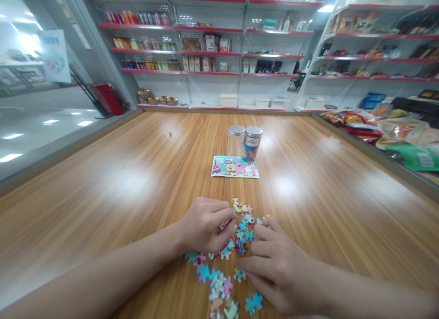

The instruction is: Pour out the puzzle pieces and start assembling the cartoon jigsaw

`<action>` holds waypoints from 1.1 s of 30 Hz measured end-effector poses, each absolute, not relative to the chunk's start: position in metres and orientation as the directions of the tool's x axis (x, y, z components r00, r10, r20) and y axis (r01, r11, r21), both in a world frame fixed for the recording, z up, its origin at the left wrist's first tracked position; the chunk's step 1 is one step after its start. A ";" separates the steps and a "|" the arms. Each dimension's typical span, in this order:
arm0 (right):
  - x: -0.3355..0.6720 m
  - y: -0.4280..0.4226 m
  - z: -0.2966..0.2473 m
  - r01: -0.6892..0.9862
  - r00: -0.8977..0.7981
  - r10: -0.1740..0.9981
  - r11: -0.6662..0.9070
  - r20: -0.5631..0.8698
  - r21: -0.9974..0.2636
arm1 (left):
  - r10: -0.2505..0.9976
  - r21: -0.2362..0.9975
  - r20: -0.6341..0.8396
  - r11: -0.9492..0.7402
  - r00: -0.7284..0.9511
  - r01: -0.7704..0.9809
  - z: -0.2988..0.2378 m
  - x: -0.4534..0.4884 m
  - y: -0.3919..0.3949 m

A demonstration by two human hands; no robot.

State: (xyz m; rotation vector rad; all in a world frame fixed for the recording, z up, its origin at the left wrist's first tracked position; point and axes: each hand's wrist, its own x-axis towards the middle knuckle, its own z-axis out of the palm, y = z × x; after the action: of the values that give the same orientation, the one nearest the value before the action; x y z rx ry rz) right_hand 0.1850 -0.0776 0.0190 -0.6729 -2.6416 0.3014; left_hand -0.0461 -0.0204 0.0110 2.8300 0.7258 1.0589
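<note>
Several loose, colourful jigsaw pieces (222, 282) lie scattered on the wooden floor (137, 172) close in front of me. My left hand (206, 225) rests on the pile's left side with its fingers curled around a few pieces. My right hand (277, 264) lies on the right side, fingers stretched out flat and touching pieces near the middle. A small joined cluster of pieces (241, 206) sits just beyond my left fingertips. Farther off lies the printed picture sheet (235, 167), with a clear jar (236, 140) and a blue-labelled jar (253, 143) standing behind it.
Red-edged store shelves (209, 53) with bottles and boxes line the back wall. Snack packets (394, 127) are heaped on a display along the right edge. A glass partition (51, 104) runs along the left, with a red case (107, 98) at its far end.
</note>
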 end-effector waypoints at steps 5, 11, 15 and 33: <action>0.185 -0.078 0.019 0.401 -0.801 0.505 0.851 0.322 -0.338 | 0.471 0.177 0.412 -0.881 0.780 0.439 0.014 -0.044 -0.024; 0.186 -0.079 0.018 0.413 -0.787 0.524 0.839 0.325 -0.354 | 0.452 0.138 0.257 -0.892 0.854 0.430 0.016 -0.043 -0.025; 0.187 -0.079 0.017 0.467 -0.765 0.577 0.803 0.286 -0.371 | 0.393 0.133 0.280 -0.919 0.876 0.371 0.015 -0.045 -0.024; 0.190 -0.076 0.018 0.318 -0.819 0.461 0.860 0.341 -0.399 | 0.087 0.190 0.506 -0.982 0.858 -0.013 0.011 -0.039 -0.040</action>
State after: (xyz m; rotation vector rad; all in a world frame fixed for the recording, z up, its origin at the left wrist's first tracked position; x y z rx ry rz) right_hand 0.1900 -0.0765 0.0177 -0.5746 -2.6012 0.4547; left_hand -0.0385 -0.0403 0.0107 2.8466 0.0572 0.7883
